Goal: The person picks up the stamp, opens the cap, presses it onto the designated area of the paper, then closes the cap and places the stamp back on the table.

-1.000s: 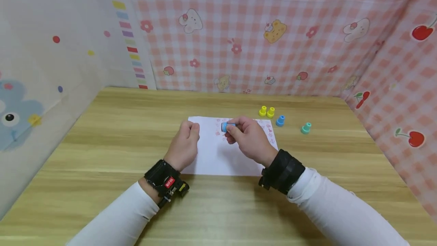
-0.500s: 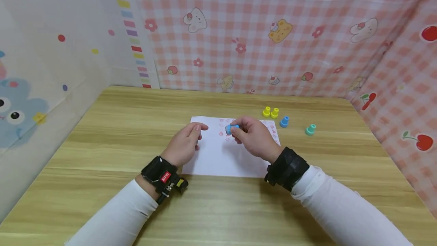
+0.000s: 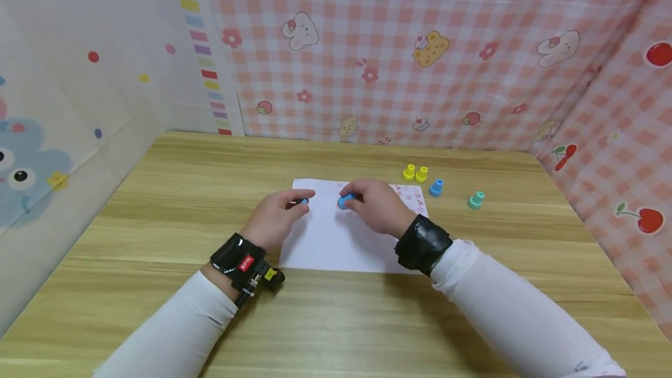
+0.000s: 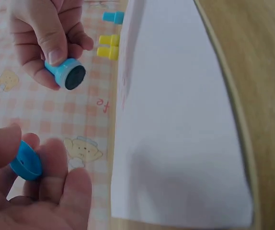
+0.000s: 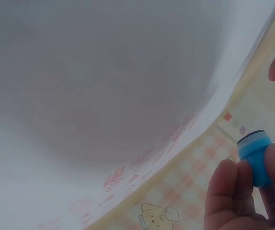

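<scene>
Over the white paper, my right hand pinches a light blue toy stamp by its handle between thumb and fingers. Its dark stamping face is uncovered and tilted toward my left hand. A round blue stamp cap sits between the thumb and fingers of my left hand, above the paper's left edge. The two hands are a short way apart, stamp and cap facing each other. Small red prints run along the paper's far right part; my right hand covers some of them.
Behind the paper on the wooden table stand two yellow stamps. A blue stamp and a teal stamp stand to their right. Patterned cloth walls close off the back and sides.
My left hand's fingers have unfolded from a curl, bringing the blue cap into sight. My right hand has shifted slightly left with the stamp, now turned more toward the left hand.
</scene>
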Demonstrator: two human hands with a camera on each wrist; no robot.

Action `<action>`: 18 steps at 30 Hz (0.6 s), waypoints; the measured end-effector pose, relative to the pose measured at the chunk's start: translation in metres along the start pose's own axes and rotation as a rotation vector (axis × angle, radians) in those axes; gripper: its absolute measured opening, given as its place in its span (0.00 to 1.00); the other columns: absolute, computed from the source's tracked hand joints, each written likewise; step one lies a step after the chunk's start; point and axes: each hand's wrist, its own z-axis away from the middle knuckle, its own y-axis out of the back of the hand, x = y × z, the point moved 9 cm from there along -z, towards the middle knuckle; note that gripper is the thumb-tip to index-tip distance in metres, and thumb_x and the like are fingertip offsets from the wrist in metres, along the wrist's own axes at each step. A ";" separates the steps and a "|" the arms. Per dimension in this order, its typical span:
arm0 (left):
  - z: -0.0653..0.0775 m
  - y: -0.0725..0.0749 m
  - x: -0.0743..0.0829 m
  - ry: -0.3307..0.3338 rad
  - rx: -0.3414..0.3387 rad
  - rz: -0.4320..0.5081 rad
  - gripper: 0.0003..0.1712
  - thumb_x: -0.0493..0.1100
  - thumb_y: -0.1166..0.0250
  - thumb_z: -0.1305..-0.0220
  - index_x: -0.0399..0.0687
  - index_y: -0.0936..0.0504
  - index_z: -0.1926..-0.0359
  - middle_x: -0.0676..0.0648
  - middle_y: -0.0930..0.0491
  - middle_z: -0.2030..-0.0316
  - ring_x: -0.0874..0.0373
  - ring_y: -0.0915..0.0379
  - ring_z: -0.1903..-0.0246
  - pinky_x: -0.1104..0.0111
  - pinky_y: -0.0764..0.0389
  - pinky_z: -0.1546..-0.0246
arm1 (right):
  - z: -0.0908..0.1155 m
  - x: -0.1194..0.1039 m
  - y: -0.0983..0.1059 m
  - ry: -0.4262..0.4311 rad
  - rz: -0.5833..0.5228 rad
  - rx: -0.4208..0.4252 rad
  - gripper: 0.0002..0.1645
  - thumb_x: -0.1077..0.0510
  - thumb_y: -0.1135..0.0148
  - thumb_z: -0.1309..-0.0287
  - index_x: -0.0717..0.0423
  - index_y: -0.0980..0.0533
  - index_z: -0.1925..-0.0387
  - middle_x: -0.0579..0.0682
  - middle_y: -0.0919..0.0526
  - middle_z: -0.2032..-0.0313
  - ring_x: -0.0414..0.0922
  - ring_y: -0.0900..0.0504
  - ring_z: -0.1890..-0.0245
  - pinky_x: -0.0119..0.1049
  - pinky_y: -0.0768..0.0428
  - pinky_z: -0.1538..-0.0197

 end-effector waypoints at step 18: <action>0.000 0.007 -0.003 0.018 0.072 -0.006 0.13 0.44 0.36 0.39 0.52 0.19 0.53 0.52 0.20 0.60 0.56 0.30 0.62 0.61 0.24 0.65 | -0.019 -0.011 -0.020 0.124 0.265 -0.065 0.13 0.59 0.37 0.42 0.54 0.19 0.54 0.47 0.18 0.55 0.40 0.26 0.54 0.40 0.27 0.45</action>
